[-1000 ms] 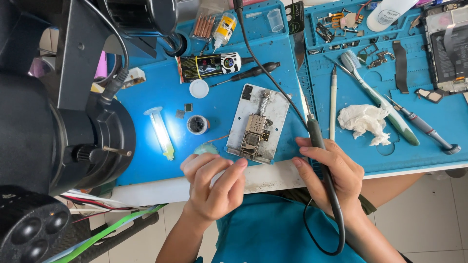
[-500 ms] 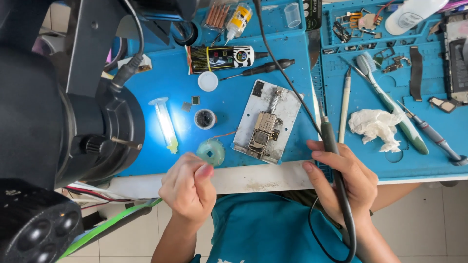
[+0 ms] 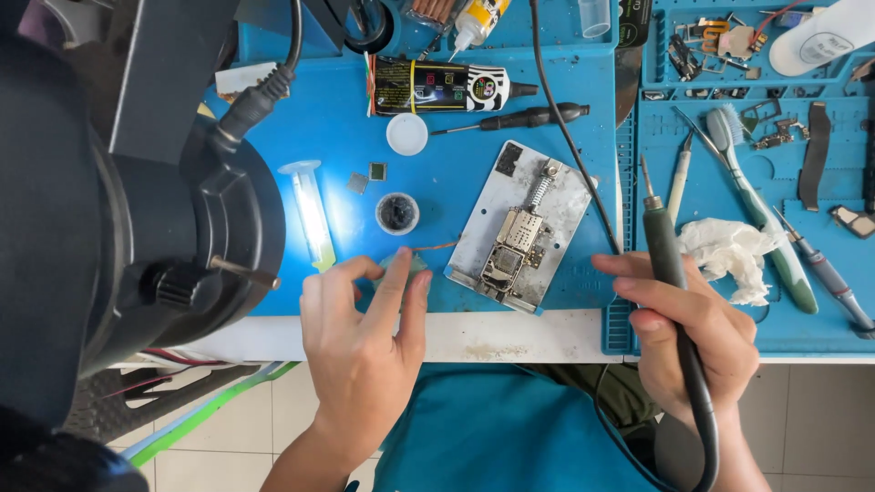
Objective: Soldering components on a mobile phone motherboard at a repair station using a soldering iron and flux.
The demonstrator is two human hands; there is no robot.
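Bench shot looking straight down: the left hand [image 3: 360,342] was at the near edge of the blue mat [image 3: 456,137]. Thumb and first two fingers were closed around a small greenish reel [image 3: 414,265], which was mostly hidden under the fingertips, so only its far rim peeked out. A thin copper braid [image 3: 439,245] ran from the reel toward the metal holder [image 3: 567,196], where the board [image 3: 510,251] sat clamped. So the reel lay right under the left fingers, touching them, just left of the holder and just in front of the little pot [image 3: 397,212]. The right hand [image 3: 697,337] had its fingers wrapped tight on the iron [image 3: 661,241], pen-style. The tip pointed away from the body and hung over the mat right of the holder, clear of the board. To me it read as the get-the-braid-ready stage, with no heat on anything yet. Putting braid and tip on that board would call for a steady approach from the right, since the cable lay right by the holder's edge. A tissue [image 3: 725,251] sat just beyond the iron hand.
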